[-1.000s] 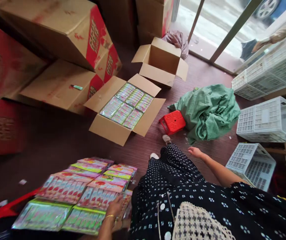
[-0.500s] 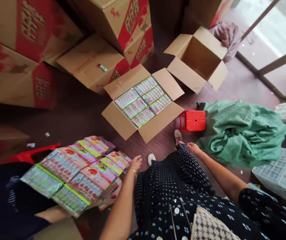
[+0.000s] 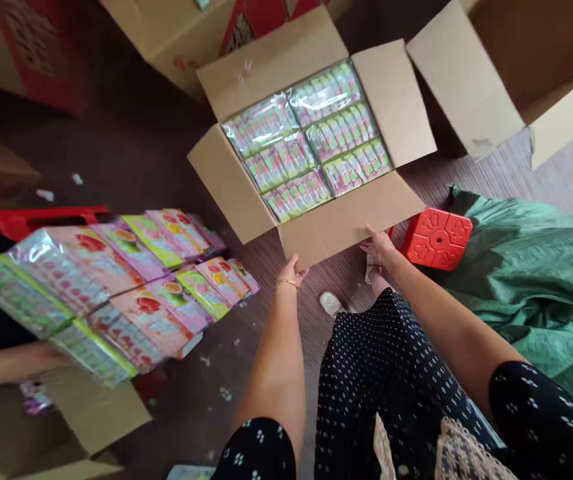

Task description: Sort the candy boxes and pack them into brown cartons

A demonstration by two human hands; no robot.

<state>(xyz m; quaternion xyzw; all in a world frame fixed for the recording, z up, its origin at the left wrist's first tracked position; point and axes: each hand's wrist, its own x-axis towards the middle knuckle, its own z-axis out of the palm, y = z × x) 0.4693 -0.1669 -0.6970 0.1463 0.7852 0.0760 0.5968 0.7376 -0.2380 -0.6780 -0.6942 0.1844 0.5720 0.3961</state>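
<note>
An open cardboard box [image 3: 346, 223] sits on the floor in front of me, its flaps folded outward. Inside are two rows of plastic-wrapped packs [image 3: 279, 160] with green and pink wrappers. At the near flap's left corner, my left hand [image 3: 292, 272] pinches the edge, thumb on top. My right hand [image 3: 380, 245] grips the same flap farther right, with its lower fingers partly hidden. To my left, a co-worker's arm [image 3: 16, 362] is under a large double row of colourful packs [image 3: 151, 287] showing fruit pictures.
A red plastic stool [image 3: 439, 239] stands right of the box, against a green woven sack [image 3: 531, 273]. An open carton [image 3: 471, 87] is at the upper right, another carton [image 3: 96, 407] at the lower left. Red-printed cartons [image 3: 181, 40] stand behind. Scraps litter the floor.
Both my hands have reached forward from beside my body and taken hold of the box's near flap. My view has moved closer to the box. The co-worker's packs appear farther left.
</note>
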